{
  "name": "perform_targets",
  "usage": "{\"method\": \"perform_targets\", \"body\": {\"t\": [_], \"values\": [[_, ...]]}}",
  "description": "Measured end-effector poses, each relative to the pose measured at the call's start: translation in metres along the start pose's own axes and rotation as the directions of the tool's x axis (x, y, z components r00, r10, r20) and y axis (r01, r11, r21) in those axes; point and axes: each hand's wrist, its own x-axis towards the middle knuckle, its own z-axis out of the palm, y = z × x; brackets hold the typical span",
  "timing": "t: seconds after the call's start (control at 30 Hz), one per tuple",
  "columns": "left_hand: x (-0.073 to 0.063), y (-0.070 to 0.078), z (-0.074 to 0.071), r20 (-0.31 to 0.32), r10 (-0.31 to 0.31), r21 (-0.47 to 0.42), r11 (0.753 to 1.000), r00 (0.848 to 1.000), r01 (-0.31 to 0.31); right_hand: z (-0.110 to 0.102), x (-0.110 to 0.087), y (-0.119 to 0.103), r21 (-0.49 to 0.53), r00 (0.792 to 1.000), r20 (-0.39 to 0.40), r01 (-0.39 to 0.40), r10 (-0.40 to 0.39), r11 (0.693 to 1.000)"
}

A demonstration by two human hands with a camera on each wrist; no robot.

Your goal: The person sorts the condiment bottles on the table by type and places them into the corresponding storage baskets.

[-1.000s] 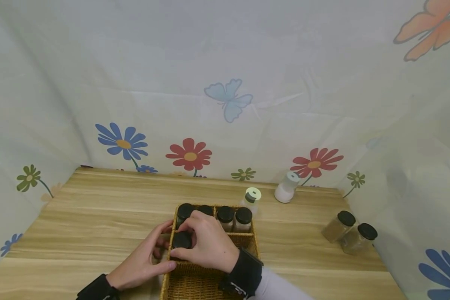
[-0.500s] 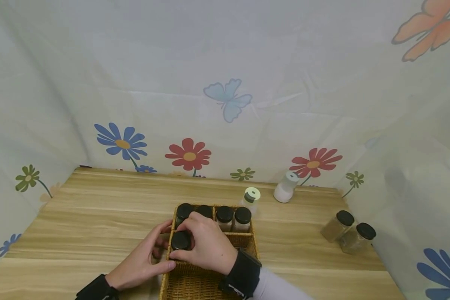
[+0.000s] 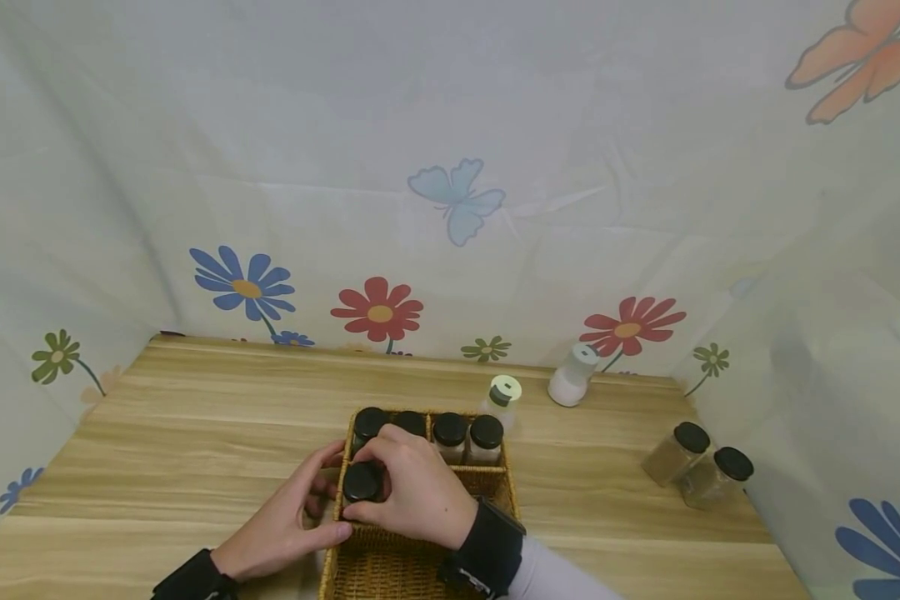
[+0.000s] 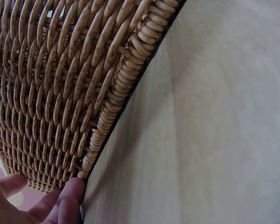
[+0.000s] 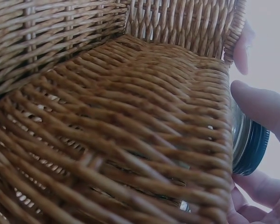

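A spice jar with a black lid (image 3: 362,481) stands in the left middle compartment of a woven basket (image 3: 332,567). My right hand (image 3: 417,486) holds it from the right, thumb in front and fingers behind the lid. In the right wrist view the jar's lid (image 5: 253,148) shows past the woven divider, with the thumb beside it; most of its glass is hidden. My left hand (image 3: 288,522) rests against the basket's outer left side, thumb at the rim. The left wrist view shows its fingertips (image 4: 73,189) touching the lower wall near the table.
Several black-lidded jars (image 3: 467,433) fill the basket's back row. Behind it stands a clear shaker with a pale green lid (image 3: 504,392). A white shaker (image 3: 572,377) is farther back; two black-lidded jars (image 3: 696,467) stand right. A floral cloth (image 3: 450,292) encloses the wooden table (image 3: 217,417).
Both hands stay almost in place. My right thumb shifts very slightly at the front of the jar; the basket and other jars stay put.
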Motion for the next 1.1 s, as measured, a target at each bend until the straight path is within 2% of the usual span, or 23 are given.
{"method": "perform_targets", "body": {"t": [0.23,0.73,1.1], "values": [[-0.0001,0.0000,-0.0005,-0.001,0.008,0.002,1.000,1.000,-0.008,-0.0007,0.0002,-0.0006,0.011,1.000,0.005,-0.020,0.020,1.000],[-0.0006,-0.0017,-0.0008,0.010,-0.008,-0.014,1.000,1.000,0.008,-0.0020,-0.0006,-0.0007,-0.005,1.000,0.013,-0.005,0.005,1.000],[-0.0002,-0.0030,-0.0003,0.012,0.003,-0.025,1.000,1.000,-0.002,-0.0040,-0.0009,-0.0007,-0.047,1.000,0.017,-0.006,0.007,0.999]]}}
